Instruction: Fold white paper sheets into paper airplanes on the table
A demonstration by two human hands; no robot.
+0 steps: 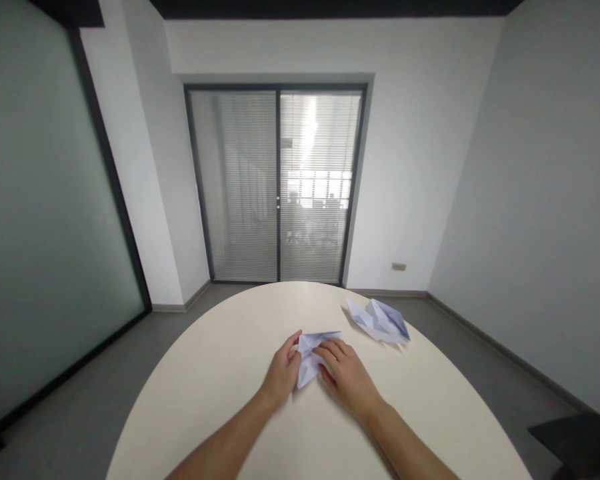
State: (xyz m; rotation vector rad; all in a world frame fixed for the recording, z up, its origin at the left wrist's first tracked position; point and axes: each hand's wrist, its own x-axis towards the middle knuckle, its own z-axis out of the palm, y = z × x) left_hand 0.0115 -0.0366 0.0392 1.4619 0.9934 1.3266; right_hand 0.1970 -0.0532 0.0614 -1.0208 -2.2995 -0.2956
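A partly folded white sheet of paper [311, 357] lies on the round cream table [220, 373] in front of me. My left hand [283, 373] pinches the paper's left edge with thumb and fingers closed on it. My right hand [344, 373] lies flat over the paper's right side, fingers stretched out and pressing it down. A second folded paper shape [379, 320] rests on the table to the far right, apart from both hands.
The table's far curved edge [280, 285] faces a glass sliding door [278, 187] with blinds. A frosted glass wall [35, 220] stands at the left and a plain white wall at the right. A dark object [580, 440] sits at the lower right corner.
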